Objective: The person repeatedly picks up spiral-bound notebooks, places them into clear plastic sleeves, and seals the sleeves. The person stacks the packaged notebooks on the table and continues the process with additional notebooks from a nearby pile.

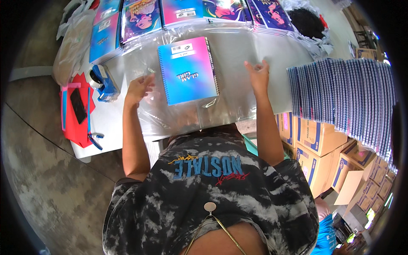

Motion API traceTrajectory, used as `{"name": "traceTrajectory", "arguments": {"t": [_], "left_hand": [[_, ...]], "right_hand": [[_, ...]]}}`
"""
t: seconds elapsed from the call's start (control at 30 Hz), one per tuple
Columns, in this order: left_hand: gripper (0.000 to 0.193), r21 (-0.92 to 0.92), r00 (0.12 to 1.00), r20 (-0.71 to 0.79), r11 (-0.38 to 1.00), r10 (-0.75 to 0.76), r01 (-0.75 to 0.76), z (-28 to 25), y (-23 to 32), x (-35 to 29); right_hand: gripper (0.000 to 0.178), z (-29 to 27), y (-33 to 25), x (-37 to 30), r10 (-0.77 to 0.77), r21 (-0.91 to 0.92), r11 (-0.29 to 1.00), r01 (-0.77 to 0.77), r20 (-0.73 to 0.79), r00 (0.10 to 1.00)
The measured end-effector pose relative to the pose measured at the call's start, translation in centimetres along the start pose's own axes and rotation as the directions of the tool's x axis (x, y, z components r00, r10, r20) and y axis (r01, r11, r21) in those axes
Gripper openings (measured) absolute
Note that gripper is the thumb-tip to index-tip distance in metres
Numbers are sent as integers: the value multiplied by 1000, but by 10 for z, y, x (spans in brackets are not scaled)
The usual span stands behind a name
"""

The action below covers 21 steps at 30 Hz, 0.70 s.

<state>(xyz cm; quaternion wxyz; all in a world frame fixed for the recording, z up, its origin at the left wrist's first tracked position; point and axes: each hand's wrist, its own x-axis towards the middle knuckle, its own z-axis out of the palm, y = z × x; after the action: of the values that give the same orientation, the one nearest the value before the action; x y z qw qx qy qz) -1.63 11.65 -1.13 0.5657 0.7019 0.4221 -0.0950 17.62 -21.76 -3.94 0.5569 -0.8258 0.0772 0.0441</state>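
Notebooks (188,71), one pile, lie between left hand (139,88) and right hand (259,75).

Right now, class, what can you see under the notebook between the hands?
Beneath the notebook, a second spiral binding shows at its right edge; clear plastic shows around it. The rest underneath is covered.

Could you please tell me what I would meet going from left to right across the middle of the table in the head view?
Phone, tape dispenser, left hand, centre notebook, right hand, spiral-bound stack.
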Motion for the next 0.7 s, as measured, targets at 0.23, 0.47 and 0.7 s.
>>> {"name": "traceTrajectory", "arguments": {"t": [0.23, 0.47, 0.7], "left_hand": [[21, -208, 921, -352, 945, 169, -253, -18, -22, -17], [29, 35, 671, -569, 829, 476, -559, 9, -15, -29], [24, 43, 977, 1, 976, 213, -213, -6, 5, -63]], "right_hand": [[14, -3, 16, 7, -423, -431, 834, 344, -98, 901], [35, -8, 18, -9, -591, -461, 694, 553, 74, 804], [42, -40, -26, 3, 390, 118, 849, -515, 519, 761]]}}
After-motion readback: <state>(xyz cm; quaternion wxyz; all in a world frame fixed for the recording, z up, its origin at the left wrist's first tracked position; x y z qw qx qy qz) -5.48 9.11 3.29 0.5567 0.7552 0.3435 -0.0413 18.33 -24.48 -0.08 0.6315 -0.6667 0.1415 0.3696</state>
